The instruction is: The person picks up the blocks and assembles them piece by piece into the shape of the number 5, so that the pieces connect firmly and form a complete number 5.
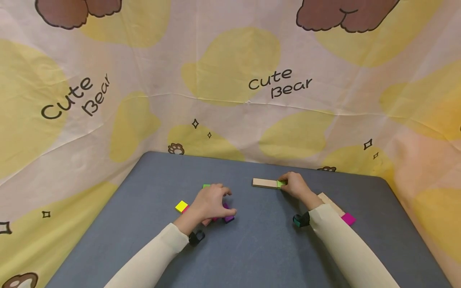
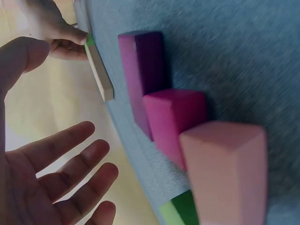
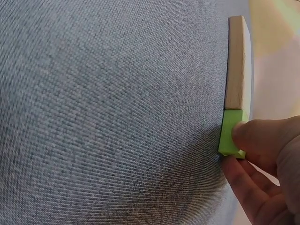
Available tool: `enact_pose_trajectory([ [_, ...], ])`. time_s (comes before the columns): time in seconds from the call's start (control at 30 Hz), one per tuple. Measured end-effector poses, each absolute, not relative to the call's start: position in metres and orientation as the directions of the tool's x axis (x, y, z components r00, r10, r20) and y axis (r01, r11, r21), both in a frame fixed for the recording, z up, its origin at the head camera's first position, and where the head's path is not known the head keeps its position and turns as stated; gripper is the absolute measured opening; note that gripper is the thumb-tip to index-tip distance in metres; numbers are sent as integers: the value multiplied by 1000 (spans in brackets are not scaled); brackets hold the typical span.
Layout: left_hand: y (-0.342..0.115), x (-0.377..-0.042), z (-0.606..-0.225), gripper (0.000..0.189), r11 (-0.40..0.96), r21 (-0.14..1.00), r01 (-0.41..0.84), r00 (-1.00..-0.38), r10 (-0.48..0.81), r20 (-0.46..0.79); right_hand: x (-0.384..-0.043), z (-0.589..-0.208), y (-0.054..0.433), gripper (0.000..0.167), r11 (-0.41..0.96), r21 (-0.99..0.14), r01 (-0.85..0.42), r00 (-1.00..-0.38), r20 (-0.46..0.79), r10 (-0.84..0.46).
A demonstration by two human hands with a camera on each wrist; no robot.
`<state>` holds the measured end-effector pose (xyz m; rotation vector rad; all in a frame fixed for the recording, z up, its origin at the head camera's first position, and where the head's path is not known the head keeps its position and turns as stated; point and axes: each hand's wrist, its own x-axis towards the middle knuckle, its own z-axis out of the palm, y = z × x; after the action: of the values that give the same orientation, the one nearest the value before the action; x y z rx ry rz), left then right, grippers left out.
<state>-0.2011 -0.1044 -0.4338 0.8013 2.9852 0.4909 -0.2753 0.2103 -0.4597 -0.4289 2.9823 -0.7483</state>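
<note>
1. Right hand (image 1: 296, 185): thumb and fingers pinch the light green block (image 3: 229, 129); the thumb presses one face, the fingertips lie at its near end.
2. Light green block: on the table (image 1: 252, 248), end to end with a pale wooden bar (image 1: 264, 183), in line with it. The bar extends to the left of the hand, near the table's far edge.
3. Left hand (image 1: 210, 202): empty. The fingers are extended and spread, with the thumb well apart from them. The left wrist view shows a gap between the hand and the blocks.
4. Blocks near the left hand: a purple block (image 2: 133, 79), a pink block (image 2: 164, 117) and a salmon block (image 2: 215, 168) form a staggered row. A yellow block (image 1: 181, 206) and a green block (image 1: 206, 186) lie near them.
5. Beside the right forearm: a second wooden bar (image 1: 333, 203), laid diagonally, with a magenta block (image 1: 348, 219) at its near end.
6. Beyond the table: a printed cloth (image 1: 216, 60).
</note>
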Motion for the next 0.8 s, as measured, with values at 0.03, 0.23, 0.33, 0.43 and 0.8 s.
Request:
enact_pose_trajectory([
  [0.03, -105, -200, -435, 58, 826, 296, 480, -873, 483, 67, -275, -460, 210, 22, 846, -467, -256, -961, 31, -273],
  [0.23, -107, -193, -446, 59, 851, 264, 453, -890, 451, 74, -276, -462, 210, 22, 844, -471, -257, -961, 31, -275],
  [0.33, -109, -191, -449, 59, 855, 262, 448, -893, 444, 76, -276, -462, 211, 23, 845, -471, -254, -962, 31, -273],
  [0.43, -110, -190, -451, 60, 858, 265, 440, -896, 440, 63, -277, -462, 210, 23, 847, -468, -251, -963, 28, -269],
  [0.8, -107, -190, -456, 61, 885, 238, 400, -915, 402, 39, -278, -463, 212, 23, 845, -463, -268, -960, 52, -276],
])
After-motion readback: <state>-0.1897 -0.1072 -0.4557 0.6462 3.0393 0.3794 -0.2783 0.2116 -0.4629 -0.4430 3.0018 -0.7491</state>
